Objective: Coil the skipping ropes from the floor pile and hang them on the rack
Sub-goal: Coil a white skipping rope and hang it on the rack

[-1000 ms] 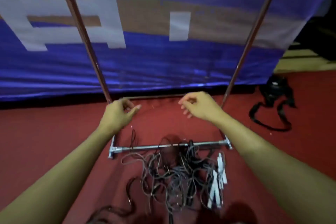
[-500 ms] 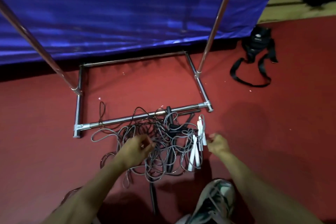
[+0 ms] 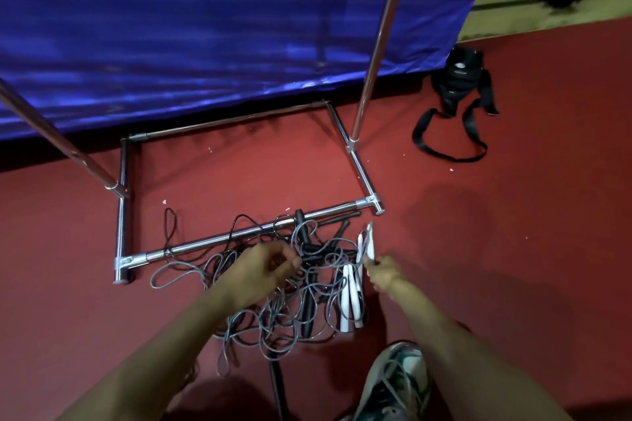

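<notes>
A tangled pile of grey and black skipping ropes [image 3: 290, 301] lies on the red floor against the front bar of the metal rack [image 3: 219, 240]. White handles [image 3: 350, 301] lie at the pile's right side. My left hand [image 3: 263, 270] is low over the middle of the pile with its fingers curled among the cords; whether it holds one is hidden. My right hand [image 3: 384, 273] pinches the near end of a white handle pair [image 3: 367, 241] at the pile's right edge. Black handles [image 3: 302, 236] lie across the bar.
The rack's two chrome uprights [image 3: 379, 44] rise in front of a blue banner [image 3: 205, 44]. A black bag with straps [image 3: 456, 85] lies on the floor to the right. My shoe [image 3: 393, 383] stands just behind the pile.
My view has dropped from the rack's uprights to the floor. Both hands came down from the rack to the pile, and the right hand took hold of a white handle.
</notes>
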`<state>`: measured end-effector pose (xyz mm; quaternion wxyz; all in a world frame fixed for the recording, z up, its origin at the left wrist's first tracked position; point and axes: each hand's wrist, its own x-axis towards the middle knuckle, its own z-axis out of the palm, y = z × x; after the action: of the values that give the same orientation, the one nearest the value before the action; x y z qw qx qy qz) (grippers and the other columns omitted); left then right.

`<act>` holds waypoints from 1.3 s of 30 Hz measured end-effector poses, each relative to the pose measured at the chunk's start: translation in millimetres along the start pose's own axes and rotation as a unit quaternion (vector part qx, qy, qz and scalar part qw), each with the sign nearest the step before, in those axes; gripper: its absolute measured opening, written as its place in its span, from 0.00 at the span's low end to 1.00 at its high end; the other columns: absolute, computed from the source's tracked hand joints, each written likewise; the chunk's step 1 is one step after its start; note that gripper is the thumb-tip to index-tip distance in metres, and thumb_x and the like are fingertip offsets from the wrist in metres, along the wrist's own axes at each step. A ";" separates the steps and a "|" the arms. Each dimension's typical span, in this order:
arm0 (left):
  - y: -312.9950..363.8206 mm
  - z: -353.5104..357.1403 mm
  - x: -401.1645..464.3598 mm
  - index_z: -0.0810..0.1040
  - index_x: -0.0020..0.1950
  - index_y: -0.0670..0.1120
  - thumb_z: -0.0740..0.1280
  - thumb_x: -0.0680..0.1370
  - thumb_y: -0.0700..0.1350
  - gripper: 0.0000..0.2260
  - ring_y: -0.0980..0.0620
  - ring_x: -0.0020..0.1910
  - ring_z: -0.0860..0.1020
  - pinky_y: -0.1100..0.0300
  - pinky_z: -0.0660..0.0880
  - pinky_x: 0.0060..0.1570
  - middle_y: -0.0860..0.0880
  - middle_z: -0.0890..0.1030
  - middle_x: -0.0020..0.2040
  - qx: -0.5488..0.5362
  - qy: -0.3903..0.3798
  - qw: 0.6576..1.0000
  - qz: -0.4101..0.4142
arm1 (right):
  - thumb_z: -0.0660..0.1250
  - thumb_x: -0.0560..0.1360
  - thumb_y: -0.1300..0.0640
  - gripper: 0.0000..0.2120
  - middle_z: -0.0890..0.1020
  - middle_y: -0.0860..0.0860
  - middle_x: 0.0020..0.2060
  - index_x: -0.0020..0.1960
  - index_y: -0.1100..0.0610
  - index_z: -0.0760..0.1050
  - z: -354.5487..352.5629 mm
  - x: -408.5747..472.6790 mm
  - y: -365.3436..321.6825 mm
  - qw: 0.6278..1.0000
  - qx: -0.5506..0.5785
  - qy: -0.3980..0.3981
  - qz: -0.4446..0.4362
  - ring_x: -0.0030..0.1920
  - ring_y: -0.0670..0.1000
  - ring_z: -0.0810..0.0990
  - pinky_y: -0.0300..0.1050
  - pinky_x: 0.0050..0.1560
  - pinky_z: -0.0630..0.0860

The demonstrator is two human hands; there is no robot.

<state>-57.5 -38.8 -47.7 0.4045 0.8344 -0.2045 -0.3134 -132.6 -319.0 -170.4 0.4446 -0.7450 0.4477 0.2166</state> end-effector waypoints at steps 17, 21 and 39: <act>222.5 -135.8 -40.3 0.75 0.52 0.45 0.63 0.85 0.46 0.06 0.47 0.51 0.85 0.48 0.80 0.58 0.48 0.88 0.50 -0.098 0.114 0.983 0.104 | 0.68 0.81 0.46 0.10 0.75 0.41 0.32 0.44 0.49 0.75 -97.9 -293.3 -215.5 0.820 -0.192 -0.002 -0.540 0.34 0.36 0.75 0.31 0.36 0.66; 233.6 -179.1 -84.0 0.76 0.54 0.44 0.61 0.86 0.44 0.06 0.50 0.37 0.84 0.50 0.82 0.44 0.50 0.86 0.43 -0.013 0.097 0.983 0.155 | 0.68 0.77 0.38 0.14 0.80 0.41 0.47 0.55 0.47 0.77 -144.4 -301.2 -252.9 0.781 -0.251 0.025 -0.571 0.47 0.38 0.80 0.34 0.48 0.73; 167.0 -189.9 -119.1 0.74 0.66 0.64 0.60 0.77 0.68 0.20 0.56 0.42 0.74 0.52 0.76 0.50 0.57 0.64 0.49 0.317 0.111 0.928 0.162 | 0.58 0.86 0.48 0.17 0.76 0.38 0.29 0.40 0.45 0.76 -72.4 -290.4 -282.9 0.751 -0.193 -0.160 -0.610 0.32 0.40 0.73 0.38 0.39 0.69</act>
<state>-27.2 37.6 219.4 0.1846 0.9041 -0.3793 -0.0676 -41.6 -185.6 208.5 0.3939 -0.8842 -0.2314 0.0975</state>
